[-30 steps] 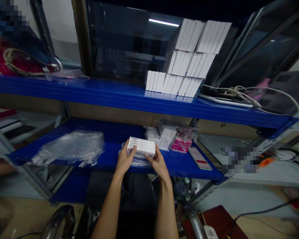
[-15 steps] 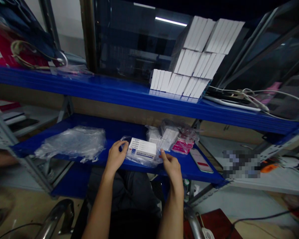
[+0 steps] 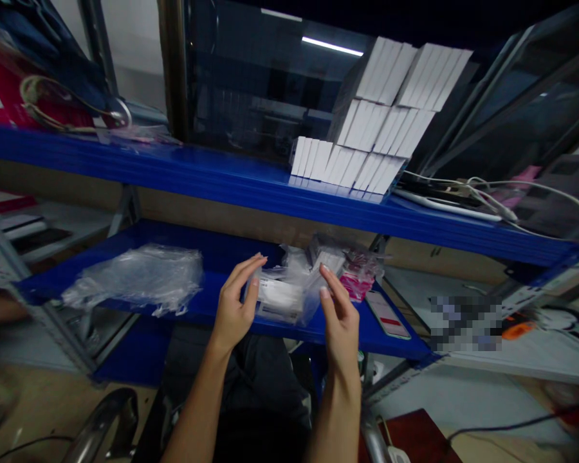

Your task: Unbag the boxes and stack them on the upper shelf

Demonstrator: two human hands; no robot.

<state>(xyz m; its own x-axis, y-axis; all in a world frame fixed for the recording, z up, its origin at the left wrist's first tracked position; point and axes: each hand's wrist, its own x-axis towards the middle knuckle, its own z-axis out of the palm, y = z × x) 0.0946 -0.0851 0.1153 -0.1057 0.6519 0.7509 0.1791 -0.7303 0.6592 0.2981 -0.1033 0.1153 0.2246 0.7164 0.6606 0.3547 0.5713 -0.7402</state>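
Observation:
In the middle of the lower blue shelf lies a small white printed box (image 3: 280, 294), wrapped by clear plastic film (image 3: 309, 297) that now veils its front and top. On the box's left, my left hand (image 3: 237, 297) is raised with fingers stretched out and thumb apart, close against the film. To the right, my right hand (image 3: 338, 307) mirrors it, fingers extended and thumb separate, near the film's right side. Whether either hand touches the film is hard to make out. Behind the box sit several plastic-wrapped white boxes (image 3: 329, 260).
A heap of clear plastic bags (image 3: 137, 276) lies left on the shelf. Pink wrapped packs (image 3: 356, 287) and a phone (image 3: 387, 314) are at the right. Stacked white boxes (image 3: 381, 125) stand on the upper shelf (image 3: 212, 173), near a white cable (image 3: 545, 183).
Both hands have risen from beside the box, fingers now stretched upward. The plastic film has come up over the box, whose printed face showed clearly before.

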